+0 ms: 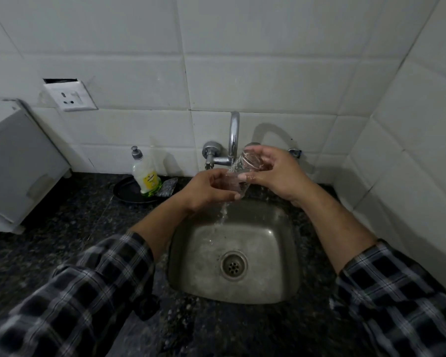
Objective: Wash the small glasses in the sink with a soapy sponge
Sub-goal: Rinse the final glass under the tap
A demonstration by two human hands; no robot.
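Both hands are above the steel sink (289, 243), under the tap (233, 135). My right hand (273, 173) grips a small clear glass (247, 161), tilted under the running water. My left hand (211, 189) holds a second clear glass (238, 185), just below the first. Water runs off the glasses into the basin. A sponge (168, 187) lies on a black tray (129, 194) left of the sink, apart from both hands.
A bottle of dish soap (146, 176) stands on the black tray beside the sponge. A white appliance (18, 163) occupies the dark granite counter (70, 228) at the far left. A wall socket (70, 95) sits above it. Tiled walls close in behind and at the right.
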